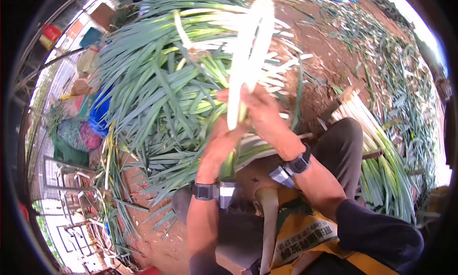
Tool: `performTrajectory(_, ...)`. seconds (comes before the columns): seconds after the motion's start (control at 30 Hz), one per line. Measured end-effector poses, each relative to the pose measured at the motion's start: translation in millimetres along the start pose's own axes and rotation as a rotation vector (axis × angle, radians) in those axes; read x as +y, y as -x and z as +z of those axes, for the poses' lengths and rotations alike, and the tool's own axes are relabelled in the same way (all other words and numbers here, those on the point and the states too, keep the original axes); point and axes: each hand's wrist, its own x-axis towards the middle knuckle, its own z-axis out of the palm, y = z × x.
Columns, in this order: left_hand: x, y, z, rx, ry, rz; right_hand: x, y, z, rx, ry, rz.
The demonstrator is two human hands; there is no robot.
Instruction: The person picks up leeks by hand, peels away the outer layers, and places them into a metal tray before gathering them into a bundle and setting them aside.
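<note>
Long white leek stalks (250, 41) rise in front of me, roots blurred at the top edge. My right hand (262, 110) is closed around their lower part. Just below and to the left, my left hand (222, 139) is closed on the same leeks, whose green leaves hang down between my wrists. Overexposure and motion blur hide the exact finger positions and the number of stalks. Beneath and beyond both hands lies a large heap of leeks (157, 84), green leaves to the left and white ends to the right.
A bundle of cleaner leeks (377, 141) lies beside my right knee (338, 141). Leaf scraps (405, 103) cover the ground at far right. Bags, including a blue one (99, 112), and a metal rack (67, 179) stand on the left. Reddish soil (324, 55) shows between piles.
</note>
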Motion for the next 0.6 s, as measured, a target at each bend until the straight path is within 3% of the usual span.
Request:
performTrajectory(0.07, -15.3, 6.0, -5.7, -0.067, 0.148, -0.091, -2.2, 11.1, -2.6, -0.151, 0.174, -0.063)
performTrajectory(0.17, 30.3, 32.2, 0.9, -0.056, 0.278, -0.383, -10.5, 17.7, -25.3, -0.431, 0.168, 0.079)
performTrajectory(0.23, 22.6, 36.5, -3.0, -0.196, 0.294, -0.366, -11.9, 22.6, -33.3, -0.58, 0.084, 0.103)
performTrajectory(0.27, 34.8, 41.6, 0.1, -0.234, 0.309, -0.356, -9.4, 21.9, -35.3, -0.652, 0.072, 0.003)
performTrajectory(0.37, 30.6, 56.9, 0.3, 0.067, -0.12, -0.137, -21.1, 34.8, -28.9, -0.525, -0.05, -0.159)
performTrajectory(0.43, 31.9, 41.1, 4.9, -0.082, 0.107, 0.075, -66.3, 48.0, -29.0, -0.256, 0.064, -0.29)
performTrajectory(0.47, 31.6, 33.0, 6.1, -0.157, 0.224, 0.178, -92.3, 49.0, -41.3, -0.078, 0.264, -0.374)
performTrajectory(0.57, 28.3, 17.8, -11.4, -0.055, 0.111, 0.088, -190.1, 47.0, -94.7, 0.105, 0.735, -0.908)
performTrajectory(0.6, 27.6, 13.5, -14.8, -0.013, 0.117, 0.074, -236.4, 57.7, -103.8, 0.065, 0.896, -1.016)
